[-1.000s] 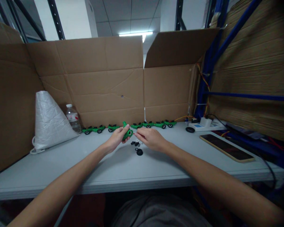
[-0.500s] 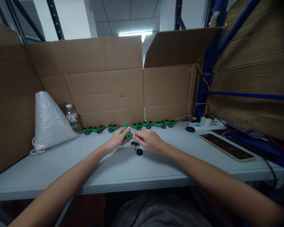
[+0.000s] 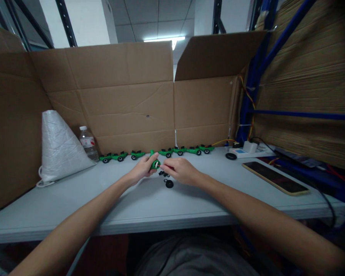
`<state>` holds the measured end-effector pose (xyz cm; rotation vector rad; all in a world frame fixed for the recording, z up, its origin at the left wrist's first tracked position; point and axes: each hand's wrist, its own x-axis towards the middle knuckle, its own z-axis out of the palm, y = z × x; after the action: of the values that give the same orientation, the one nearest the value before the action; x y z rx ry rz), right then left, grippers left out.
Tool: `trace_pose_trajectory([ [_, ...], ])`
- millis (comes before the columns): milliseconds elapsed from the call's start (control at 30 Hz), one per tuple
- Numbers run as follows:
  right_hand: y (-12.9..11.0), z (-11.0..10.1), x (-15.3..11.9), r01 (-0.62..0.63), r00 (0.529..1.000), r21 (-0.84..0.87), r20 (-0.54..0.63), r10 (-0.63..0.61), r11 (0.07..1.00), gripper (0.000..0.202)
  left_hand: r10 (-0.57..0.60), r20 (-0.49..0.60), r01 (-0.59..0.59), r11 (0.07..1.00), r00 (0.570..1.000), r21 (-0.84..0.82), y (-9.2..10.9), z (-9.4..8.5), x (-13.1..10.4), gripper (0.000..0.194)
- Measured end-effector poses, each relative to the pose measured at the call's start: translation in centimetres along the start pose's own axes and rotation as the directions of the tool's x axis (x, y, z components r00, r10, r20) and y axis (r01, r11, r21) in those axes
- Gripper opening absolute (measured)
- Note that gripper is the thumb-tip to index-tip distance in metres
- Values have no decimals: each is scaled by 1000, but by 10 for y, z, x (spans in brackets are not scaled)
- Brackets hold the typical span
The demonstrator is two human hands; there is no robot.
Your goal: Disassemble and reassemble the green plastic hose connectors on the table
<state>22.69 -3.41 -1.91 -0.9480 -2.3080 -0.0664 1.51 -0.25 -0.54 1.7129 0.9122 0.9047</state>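
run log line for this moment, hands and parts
left hand: grips green toy part; right hand: fingers beside it, contents unclear; table: black disc, small black parts; behind: green toy cars

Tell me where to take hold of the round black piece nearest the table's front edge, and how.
Probably best to pinch the round black piece by opposite sides of its outer rim, from above and the near side: it looks low and disc-shaped on the table, and the small ring and small black parts lie on its far side.
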Motion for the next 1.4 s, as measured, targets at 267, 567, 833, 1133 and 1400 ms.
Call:
trace_pose_trajectory([
  [267,6,2,-1,-130,990,-77,44,133,989,48,297,-157,-224,903,942,367,-8,-7,7,50],
  [567,10,2,-1,-222,967,-158,90,238,962,49,419,-162,-240,751,894,616,-7,-8,1,35],
  [833,13,1,-2,-245,960,-174,93,263,954,47,404,-125,-262,768,906,584,-19,-16,9,36],
  [1133,12,5,-1,-207,974,-103,73,215,973,42,257,-158,-133,829,953,543,-14,-16,13,49],
  [1400,13,3,-1,-253,960,-161,81,268,954,47,239,-145,-137,854,960,501,-15,-18,14,57],
])
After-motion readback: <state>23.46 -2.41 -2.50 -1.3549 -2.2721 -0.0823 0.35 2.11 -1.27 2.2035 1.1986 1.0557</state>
